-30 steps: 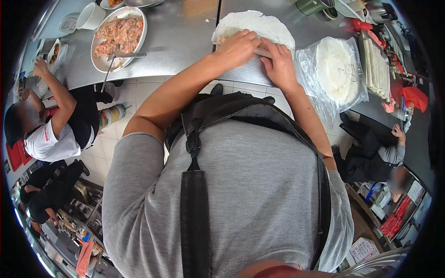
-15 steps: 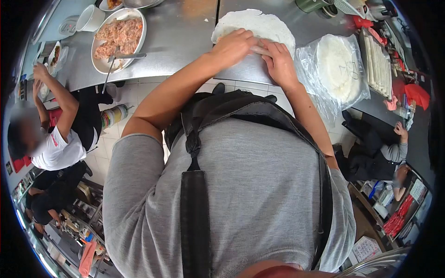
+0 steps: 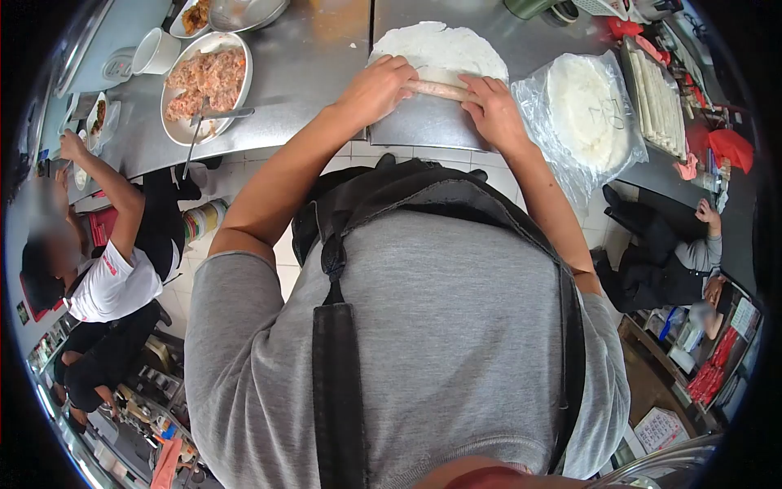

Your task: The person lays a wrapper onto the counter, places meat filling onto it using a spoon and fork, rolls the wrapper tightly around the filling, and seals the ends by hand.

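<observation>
A long, thin filled roll [image 3: 444, 90] lies along the near edge of a round white wrapper sheet [image 3: 444, 45] on the steel table. It looks pinkish through its thin skin. My left hand [image 3: 376, 90] has its fingers closed on the roll's left end. At the other end, my right hand [image 3: 494, 107] curls its fingers over the roll, thumb on the near side. The middle of the roll shows between the two hands. To the left, an oval white dish [image 3: 169, 122] holds minced meat filling [image 3: 213, 75], and a knife-like utensil [image 3: 232, 113] rests at its rim.
Right of my hands, a stack of round white wrappers [image 3: 582, 114] sits in clear plastic. Beyond it, a tray holds several long white rolls [image 3: 656, 102]. A white tub [image 3: 156, 52] and a metal bowl [image 3: 248, 12] stand at upper left. Co-workers are at left [image 3: 122, 277] and right [image 3: 664, 273].
My left hand has slid left to the roll's end, so more of the roll shows between my hands. My right hand stays at the right end. The whole view has shifted slightly.
</observation>
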`<state>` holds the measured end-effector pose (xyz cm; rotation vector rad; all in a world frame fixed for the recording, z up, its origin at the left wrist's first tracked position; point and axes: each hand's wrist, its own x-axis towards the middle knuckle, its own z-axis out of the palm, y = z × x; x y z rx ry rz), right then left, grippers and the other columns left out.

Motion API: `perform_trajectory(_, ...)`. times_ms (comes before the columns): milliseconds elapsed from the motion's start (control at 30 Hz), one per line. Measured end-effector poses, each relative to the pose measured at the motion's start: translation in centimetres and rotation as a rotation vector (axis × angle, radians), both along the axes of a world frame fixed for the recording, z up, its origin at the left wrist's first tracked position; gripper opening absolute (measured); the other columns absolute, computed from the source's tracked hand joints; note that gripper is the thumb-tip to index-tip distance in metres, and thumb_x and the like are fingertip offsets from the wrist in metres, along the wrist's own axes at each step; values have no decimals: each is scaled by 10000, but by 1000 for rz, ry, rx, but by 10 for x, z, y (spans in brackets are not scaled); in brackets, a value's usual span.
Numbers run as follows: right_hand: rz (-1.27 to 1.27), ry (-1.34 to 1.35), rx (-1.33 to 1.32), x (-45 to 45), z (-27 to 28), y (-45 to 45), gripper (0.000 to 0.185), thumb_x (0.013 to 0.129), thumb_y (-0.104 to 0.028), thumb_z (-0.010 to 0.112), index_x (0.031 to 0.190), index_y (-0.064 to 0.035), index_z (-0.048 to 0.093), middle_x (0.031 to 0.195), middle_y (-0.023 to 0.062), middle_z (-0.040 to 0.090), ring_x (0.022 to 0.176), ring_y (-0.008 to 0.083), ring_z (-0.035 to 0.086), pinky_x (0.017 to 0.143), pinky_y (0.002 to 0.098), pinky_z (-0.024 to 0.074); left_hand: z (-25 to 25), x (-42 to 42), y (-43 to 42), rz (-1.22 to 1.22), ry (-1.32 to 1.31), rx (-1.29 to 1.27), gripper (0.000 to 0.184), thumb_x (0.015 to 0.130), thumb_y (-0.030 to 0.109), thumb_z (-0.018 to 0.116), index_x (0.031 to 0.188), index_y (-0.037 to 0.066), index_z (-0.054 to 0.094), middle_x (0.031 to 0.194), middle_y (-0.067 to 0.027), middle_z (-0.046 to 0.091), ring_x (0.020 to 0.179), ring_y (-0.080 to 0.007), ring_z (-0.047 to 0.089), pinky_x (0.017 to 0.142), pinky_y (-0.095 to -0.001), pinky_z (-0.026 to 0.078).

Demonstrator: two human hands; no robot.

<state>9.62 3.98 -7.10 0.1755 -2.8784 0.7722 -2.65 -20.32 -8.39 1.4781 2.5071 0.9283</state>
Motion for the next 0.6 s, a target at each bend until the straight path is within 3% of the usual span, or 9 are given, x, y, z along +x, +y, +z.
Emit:
perform_trajectory(100, -26, -112, -52, 0, 14, -1, 599, 765, -36, 790, 1337, -85, 620, 1153, 157, 676, 1108, 376, 616, 996, 457, 493, 7, -8, -6, -19, -107, 26, 373, 750, 51, 813, 1105, 37, 700, 1100, -124, 686, 1080, -338, 638, 954, -414, 526)
perform_trajectory(267, 10, -6, -41, -1, 24, -2, 646, 761, -20, 788, 1371, -89, 587, 1167, 158, 657, 1125, 371, 604, 992, 457, 493, 26, -20, -9, 27, -330, 69, 409, 717, 48, 832, 1106, 22, 708, 1097, -154, 702, 1114, -360, 630, 981, -430, 508)
perform_trajectory(600, 20, -72, -52, -11, 9, -16, 682, 762, 19, 757, 1406, -77, 553, 1113, 160, 677, 1085, 374, 623, 973, 460, 500, 10, 9, 32, -23, 29, -149, 287, 763, 76, 807, 1023, 45, 690, 1100, -141, 678, 1110, -338, 621, 972, -443, 508)
